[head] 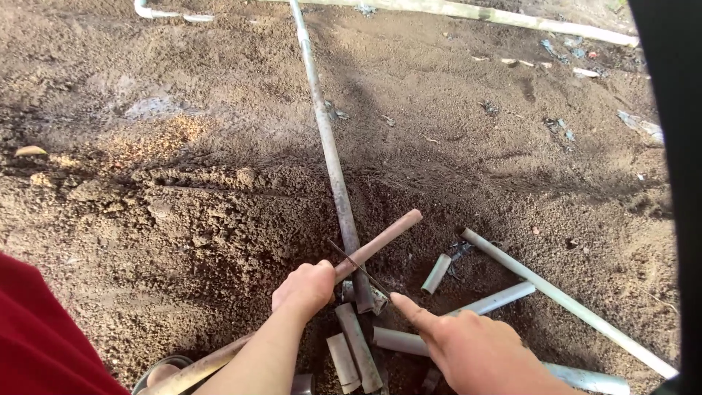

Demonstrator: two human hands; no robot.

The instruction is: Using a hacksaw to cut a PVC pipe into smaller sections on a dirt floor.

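My left hand (303, 289) is closed around a reddish-brown pipe (380, 238) that slants up to the right across a long grey pipe (329, 150) lying in the soil. My right hand (464, 344) sits at the lower right with its index finger stretched toward the spot where the two pipes cross. A thin dark blade or rod (358, 265) lies across that crossing; I cannot tell whether either hand holds it. Short pipe offcuts (357, 344) lie under both hands.
Loose brown soil (183, 205) covers the ground. More grey pipe lengths (570, 303) fan out at the lower right, with a short stub (437, 273) among them. A pale pipe (512, 18) runs along the far edge. A red sleeve (40, 336) fills the lower left corner.
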